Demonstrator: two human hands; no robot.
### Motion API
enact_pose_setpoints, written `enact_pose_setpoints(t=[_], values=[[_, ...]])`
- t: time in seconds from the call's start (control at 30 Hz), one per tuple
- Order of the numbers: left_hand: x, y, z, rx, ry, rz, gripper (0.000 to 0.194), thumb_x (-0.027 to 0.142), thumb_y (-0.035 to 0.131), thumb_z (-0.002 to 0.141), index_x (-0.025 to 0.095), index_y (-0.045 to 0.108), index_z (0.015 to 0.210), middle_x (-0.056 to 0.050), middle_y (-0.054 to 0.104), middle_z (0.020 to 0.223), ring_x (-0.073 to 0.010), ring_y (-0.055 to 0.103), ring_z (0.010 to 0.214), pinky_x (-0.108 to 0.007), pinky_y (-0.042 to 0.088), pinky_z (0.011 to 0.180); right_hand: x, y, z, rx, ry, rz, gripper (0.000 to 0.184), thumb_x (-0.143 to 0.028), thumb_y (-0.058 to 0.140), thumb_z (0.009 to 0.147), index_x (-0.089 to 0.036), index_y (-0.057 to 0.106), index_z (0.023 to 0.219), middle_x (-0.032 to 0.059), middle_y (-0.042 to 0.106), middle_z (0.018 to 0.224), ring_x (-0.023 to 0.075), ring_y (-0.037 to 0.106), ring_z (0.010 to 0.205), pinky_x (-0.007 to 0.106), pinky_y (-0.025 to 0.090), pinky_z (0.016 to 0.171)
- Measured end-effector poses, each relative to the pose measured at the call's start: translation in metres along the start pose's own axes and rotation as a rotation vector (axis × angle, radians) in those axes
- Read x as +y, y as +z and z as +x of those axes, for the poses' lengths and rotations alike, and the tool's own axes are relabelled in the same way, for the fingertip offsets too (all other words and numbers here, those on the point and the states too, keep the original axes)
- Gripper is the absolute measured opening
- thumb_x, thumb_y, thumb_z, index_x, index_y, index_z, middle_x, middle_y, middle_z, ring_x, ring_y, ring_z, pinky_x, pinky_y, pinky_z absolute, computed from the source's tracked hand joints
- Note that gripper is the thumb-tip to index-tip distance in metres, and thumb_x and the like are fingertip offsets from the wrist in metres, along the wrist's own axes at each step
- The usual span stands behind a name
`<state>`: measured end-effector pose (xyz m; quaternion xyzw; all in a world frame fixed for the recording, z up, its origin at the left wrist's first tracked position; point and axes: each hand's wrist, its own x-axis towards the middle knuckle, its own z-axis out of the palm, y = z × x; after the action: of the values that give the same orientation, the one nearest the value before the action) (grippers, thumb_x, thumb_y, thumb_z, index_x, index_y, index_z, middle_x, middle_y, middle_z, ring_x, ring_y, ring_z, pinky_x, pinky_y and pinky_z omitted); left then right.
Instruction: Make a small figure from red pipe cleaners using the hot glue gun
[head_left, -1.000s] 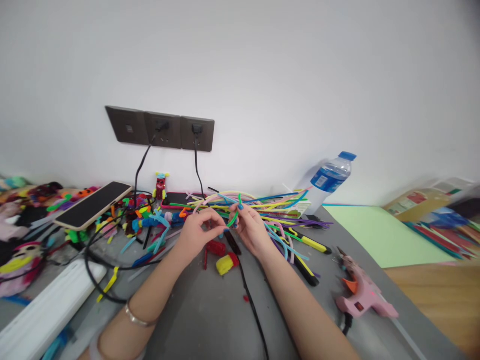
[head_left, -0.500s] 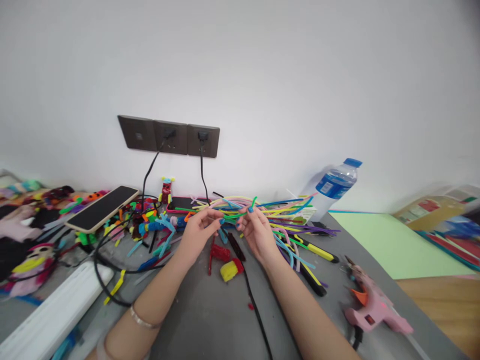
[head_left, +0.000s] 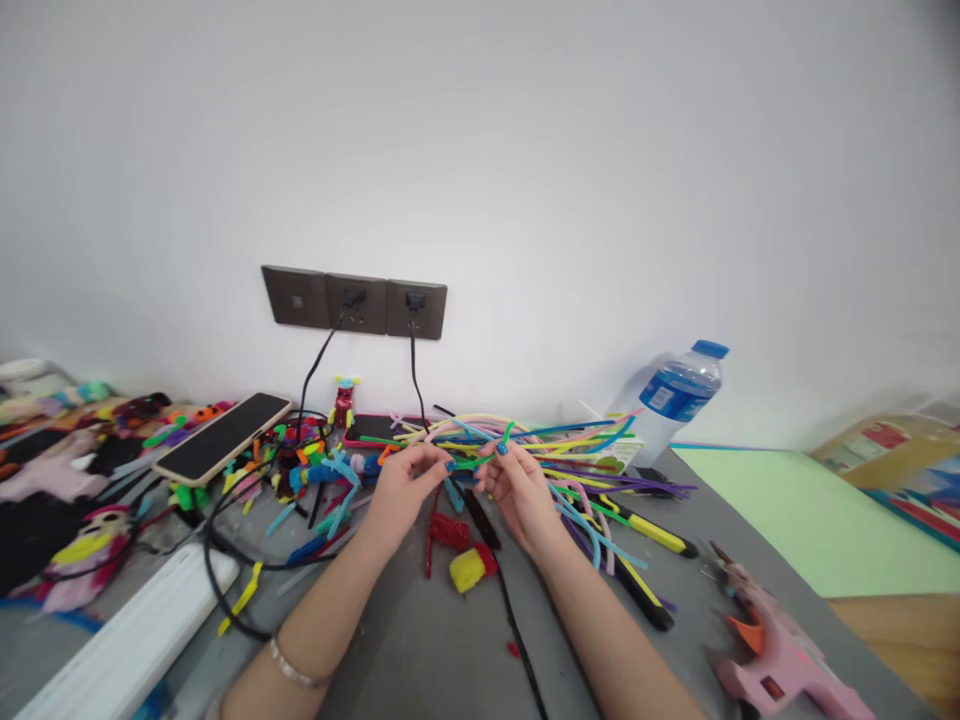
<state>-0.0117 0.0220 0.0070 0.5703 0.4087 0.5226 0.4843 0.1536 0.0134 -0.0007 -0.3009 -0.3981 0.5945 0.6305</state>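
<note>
A green pipe cleaner (head_left: 466,464) is stretched between my two hands over the grey table, one end standing up above the right fingertips. My left hand (head_left: 407,488) pinches it between thumb and fingers. On the other side, my right hand (head_left: 521,492) is closed on it near the upright end, the lower fingers curled. Behind both hands lies a loose bundle of coloured pipe cleaners (head_left: 574,447). Just below them sit a red fuzzy piece (head_left: 450,530) and a yellow-and-red one (head_left: 469,569).
Right: a pink glue gun (head_left: 784,655), yellow-black cutters (head_left: 649,530), a leaning water bottle (head_left: 684,383) and green paper (head_left: 757,510). Left: a phone (head_left: 225,438), a white power strip (head_left: 131,640), black cables (head_left: 225,605) and several fuzzy figures (head_left: 94,548). Wall sockets (head_left: 352,302) are behind.
The view has tilted up slightly, so the table and its things sit lower in the picture. Both hands keep hold of the green pipe cleaner in nearly the same pose.
</note>
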Motion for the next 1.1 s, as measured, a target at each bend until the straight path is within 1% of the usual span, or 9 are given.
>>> enact_pose_setpoints(t=[0.13,0.27,0.37,0.53,0.73,0.87,0.97,1.03,1.1], values=[[0.005,-0.002,-0.002,-0.181,0.047,0.162,0.015,0.029,0.067,0.077,0.016,0.072,0.072,-0.004,0.071,0.074,-0.0182,0.062,0.072,-0.028,0.046,0.07,0.003,-0.002,0.002,0.043,-0.01,-0.049,0.039,-0.056,0.08,0.07,-0.019,0.07,0.076,-0.0037,0.056,0.05,0.0083,0.048,0.043,0.018,0.039,0.042],[0.007,0.004,-0.006,-0.29,0.038,0.253,0.011,0.023,0.066,0.074,0.016,0.073,0.07,-0.003,0.072,0.072,-0.0174,0.061,0.069,-0.028,0.044,0.068,0.007,-0.004,0.002,0.04,-0.028,-0.151,0.04,-0.056,0.079,0.072,-0.017,0.068,0.072,-0.0065,0.047,0.046,0.0052,0.037,0.04,0.017,0.027,0.039],[0.004,0.006,-0.006,-0.242,0.018,0.22,0.011,0.024,0.066,0.074,0.016,0.073,0.071,-0.004,0.071,0.073,-0.017,0.06,0.069,-0.027,0.044,0.068,0.005,-0.004,0.001,0.052,-0.027,-0.14,0.04,-0.055,0.08,0.071,-0.017,0.069,0.073,-0.0063,0.049,0.047,0.0055,0.039,0.041,0.018,0.028,0.039],[-0.001,0.0,0.0,0.012,-0.012,0.01,0.024,0.036,0.068,0.074,0.015,0.073,0.084,-0.001,0.065,0.068,-0.0135,0.053,0.06,-0.025,0.041,0.059,0.0,-0.001,0.002,0.075,0.007,0.02,0.039,-0.052,0.086,0.064,-0.02,0.071,0.08,-0.0011,0.068,0.06,0.0098,0.058,0.047,0.02,0.044,0.045],[0.001,0.003,0.0,0.093,-0.087,-0.145,0.03,0.04,0.077,0.064,0.015,0.071,0.079,0.003,0.056,0.058,-0.0093,0.043,0.052,-0.022,0.034,0.051,0.001,0.001,0.0,-0.001,0.014,0.018,0.032,-0.044,0.087,0.068,-0.02,0.072,0.084,0.0024,0.074,0.068,0.0132,0.066,0.054,0.024,0.053,0.054],[0.0,0.006,-0.002,0.1,-0.062,-0.156,0.032,0.041,0.079,0.063,0.015,0.069,0.079,0.001,0.06,0.065,-0.0095,0.046,0.054,-0.022,0.035,0.052,0.004,-0.002,0.001,-0.002,0.012,-0.018,0.033,-0.045,0.086,0.069,-0.018,0.073,0.084,0.0028,0.072,0.065,0.0139,0.064,0.055,0.026,0.052,0.056],[0.003,0.003,-0.003,0.052,-0.021,-0.128,0.031,0.046,0.07,0.074,0.015,0.068,0.08,-0.002,0.063,0.069,-0.0117,0.05,0.057,-0.023,0.038,0.053,0.005,-0.004,0.004,0.056,-0.004,0.013,0.032,-0.045,0.085,0.069,-0.019,0.07,0.08,0.0001,0.067,0.065,0.0123,0.06,0.055,0.024,0.049,0.054],[0.007,0.002,-0.005,-0.027,0.071,-0.065,0.032,0.045,0.058,0.086,0.016,0.066,0.076,-0.004,0.064,0.072,-0.0138,0.055,0.063,-0.025,0.041,0.057,0.004,-0.004,0.005,0.06,-0.022,0.057,0.031,-0.045,0.083,0.072,-0.02,0.064,0.07,-0.0025,0.061,0.064,0.0109,0.055,0.055,0.023,0.046,0.053],[0.012,0.003,-0.011,-0.142,0.24,0.082,0.03,0.036,0.052,0.091,0.016,0.065,0.072,-0.006,0.065,0.076,-0.0159,0.059,0.072,-0.027,0.045,0.067,0.003,-0.004,0.005,0.005,-0.014,0.086,0.038,-0.045,0.078,0.076,-0.02,0.056,0.059,-0.0024,0.057,0.065,0.0112,0.052,0.057,0.023,0.045,0.055]])
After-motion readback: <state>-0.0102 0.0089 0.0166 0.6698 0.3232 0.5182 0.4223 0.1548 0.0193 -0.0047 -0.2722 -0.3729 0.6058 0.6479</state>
